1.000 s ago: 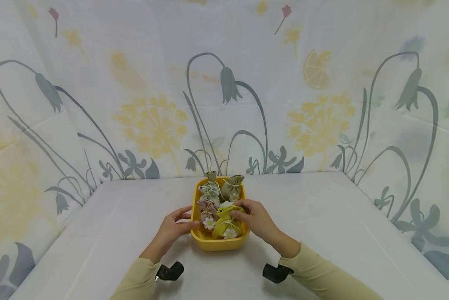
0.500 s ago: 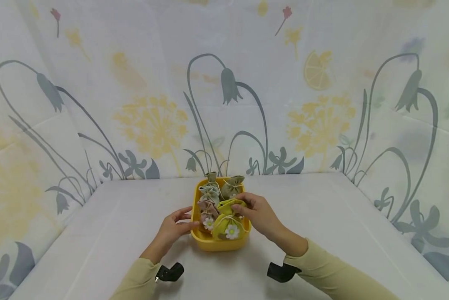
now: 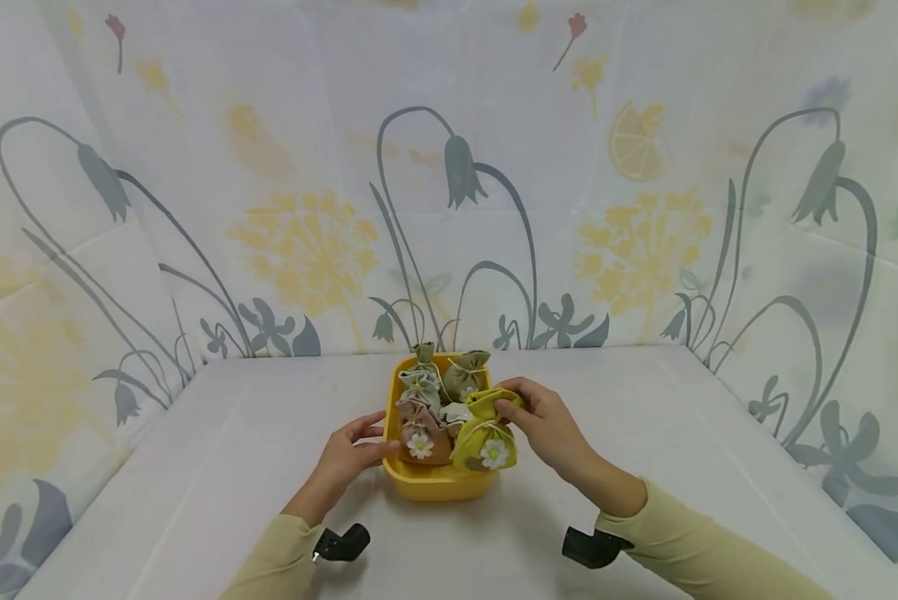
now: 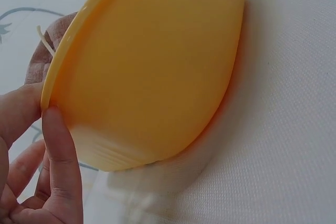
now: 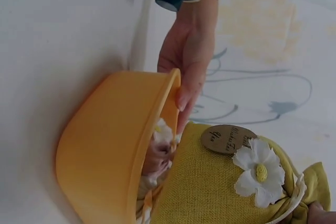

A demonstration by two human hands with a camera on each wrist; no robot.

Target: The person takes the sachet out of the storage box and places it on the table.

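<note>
A yellow plastic tub (image 3: 428, 484) (image 4: 152, 72) (image 5: 105, 145) sits on the white table and holds several small drawstring pouches. My right hand (image 3: 541, 421) pinches the gathered neck of a yellow-green pouch (image 3: 485, 440) (image 5: 226, 182) with a white daisy and lifts it over the tub's right rim. My left hand (image 3: 349, 454) (image 4: 37, 156) (image 5: 189, 72) rests against the tub's left rim, thumb on the edge. A pink pouch (image 3: 420, 425) with a daisy, a pale green one (image 3: 419, 387) and an olive one (image 3: 466, 372) stay inside.
A flower-printed cloth (image 3: 449, 183) backs and flanks the white table (image 3: 644, 450). Bare tabletop lies on both sides of the tub. Black wrist cameras (image 3: 340, 542) sit on both beige sleeves.
My right hand has lifted the yellow-green pouch up out of the tub's front and carried it to the right, over the rim. The left hand stayed on the tub.
</note>
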